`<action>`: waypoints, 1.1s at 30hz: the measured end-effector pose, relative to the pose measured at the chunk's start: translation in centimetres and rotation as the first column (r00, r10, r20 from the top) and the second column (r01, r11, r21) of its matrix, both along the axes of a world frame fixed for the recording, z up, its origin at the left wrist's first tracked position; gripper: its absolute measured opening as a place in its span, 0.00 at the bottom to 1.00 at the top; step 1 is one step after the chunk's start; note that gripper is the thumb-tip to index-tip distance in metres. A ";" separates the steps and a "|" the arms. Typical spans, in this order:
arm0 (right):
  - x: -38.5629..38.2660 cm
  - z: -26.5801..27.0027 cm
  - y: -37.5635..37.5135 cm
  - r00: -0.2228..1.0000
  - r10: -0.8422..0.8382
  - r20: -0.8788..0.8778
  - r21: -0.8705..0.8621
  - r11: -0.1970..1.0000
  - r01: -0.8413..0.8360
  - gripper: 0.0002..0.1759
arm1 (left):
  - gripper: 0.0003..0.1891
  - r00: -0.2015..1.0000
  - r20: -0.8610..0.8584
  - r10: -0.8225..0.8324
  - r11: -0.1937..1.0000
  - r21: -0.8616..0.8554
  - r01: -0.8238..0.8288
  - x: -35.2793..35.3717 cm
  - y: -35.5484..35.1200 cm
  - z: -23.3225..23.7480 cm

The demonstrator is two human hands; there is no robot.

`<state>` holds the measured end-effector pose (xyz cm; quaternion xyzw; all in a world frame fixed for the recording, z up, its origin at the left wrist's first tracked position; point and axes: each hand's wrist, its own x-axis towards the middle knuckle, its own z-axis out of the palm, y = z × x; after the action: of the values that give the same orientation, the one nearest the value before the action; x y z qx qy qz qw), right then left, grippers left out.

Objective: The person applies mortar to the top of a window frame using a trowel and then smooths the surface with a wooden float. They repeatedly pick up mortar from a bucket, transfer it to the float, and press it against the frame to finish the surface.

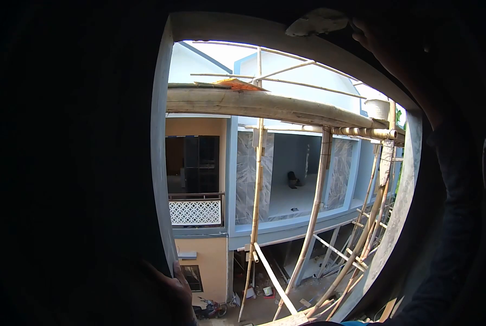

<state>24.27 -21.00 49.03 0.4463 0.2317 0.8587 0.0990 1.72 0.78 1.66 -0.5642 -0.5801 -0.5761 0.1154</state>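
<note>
A bare concrete window frame (161,163) surrounds the opening in front of me. At its lower left edge is my left hand (176,288), closed on the frame, with much of it lost in shadow. My right hand (365,39) is raised to the underside of the frame's top edge, its fingers closed. Beside those fingers, a pale flat blade that looks like a trowel (318,23) lies against the top of the frame. Its handle is hidden in the dark.
Outside stand bamboo scaffold poles (258,179) and a thick horizontal plank (264,104). A white bucket (377,110) sits on the scaffold at right. Across the gap is a building with a white lattice railing (195,212). A motorcycle (210,309) is on the ground below.
</note>
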 end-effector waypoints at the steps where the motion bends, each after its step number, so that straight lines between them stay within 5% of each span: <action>1: 2.9 0.0 -2.2 1.000 -0.013 -0.014 -0.003 1.000 0.013 0.12 | 0.42 1.000 0.019 -0.003 1.000 -0.005 0.003 0.1 0.0 0.1; 4: 12.9 0.2 -9.4 0.997 -0.044 -0.056 -0.016 0.999 0.043 0.12 | 0.42 1.000 0.005 0.009 1.000 0.011 -0.009 0.1 -0.3 0.3; 7: 14.0 -0.1 -9.0 0.995 -0.054 -0.083 -0.026 0.998 0.052 0.13 | 0.43 0.994 -0.050 0.094 0.996 -0.006 -0.094 0.1 -0.8 0.7; 10: 14.2 -3.4 -8.4 0.946 0.041 -0.321 0.124 0.992 -0.001 0.14 | 0.44 0.986 -0.085 0.143 0.989 -0.019 -0.145 0.0 -1.1 0.7; 14: 13.4 -9.8 -7.9 0.882 -0.022 -0.470 0.011 0.999 0.031 0.15 | 0.44 0.994 -0.034 0.100 0.995 -0.014 -0.100 0.4 -0.4 0.2; 16: 11.6 -13.2 -7.8 0.659 0.021 -0.752 -0.023 0.998 -0.058 0.17 | 0.43 0.987 -0.050 0.152 0.988 0.018 -0.151 0.3 0.3 -0.5; 17: 13.2 -15.3 -7.8 0.677 0.083 -0.731 -0.022 0.989 -0.146 0.18 | 0.43 0.989 -0.063 0.135 0.991 0.030 -0.133 0.4 0.2 -0.4; 19: 14.8 -18.9 -8.5 0.503 0.066 -0.862 -0.050 0.976 -0.214 0.17 | 0.42 0.967 -0.063 0.247 0.966 0.091 -0.241 0.4 -0.2 -0.3; 20: 15.6 -21.0 -8.7 0.381 0.104 -0.918 0.001 0.965 -0.262 0.17 | 0.44 0.994 0.025 0.106 0.927 0.360 -0.108 0.0 2.6 -2.3; 22: 19.0 -26.2 -8.8 0.254 0.179 -0.950 0.081 0.933 -0.352 0.19 | 0.44 0.990 -0.024 0.140 0.915 0.384 -0.121 -0.3 3.1 -2.3; 24: 20.9 -30.7 -9.2 -0.077 0.142 -0.987 0.160 0.914 -0.372 0.23 | 0.44 0.987 -0.029 0.159 0.899 0.418 -0.133 -0.4 2.9 -1.9; 27: 24.8 -38.4 -9.5 -0.498 0.224 -0.838 0.480 0.737 -0.476 0.24 | 0.44 0.942 -0.072 0.328 0.846 0.467 -0.258 -0.2 2.2 -1.3; 29: 27.0 -44.2 -10.0 -0.759 0.286 -0.585 0.719 0.616 -0.323 0.19 | 0.45 0.934 -0.079 0.349 0.831 0.486 -0.270 0.2 1.3 -0.5; 30: 28.7 -48.2 -9.8 -0.814 0.364 -0.453 0.843 0.472 -0.259 0.18 | 0.45 0.913 -0.075 0.401 0.800 0.515 -0.309 0.4 0.9 -0.2; 33: 29.9 -54.9 -11.3 -0.899 0.411 -0.150 0.873 0.482 0.074 0.20 | 0.46 0.883 -0.064 0.465 0.765 0.532 -0.364 0.9 0.7 -0.2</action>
<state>54.15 -32.26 -5.83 0.7023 0.2179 -0.1468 -0.6617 2.63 1.46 1.46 -0.4240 -0.5050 -0.6101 0.4393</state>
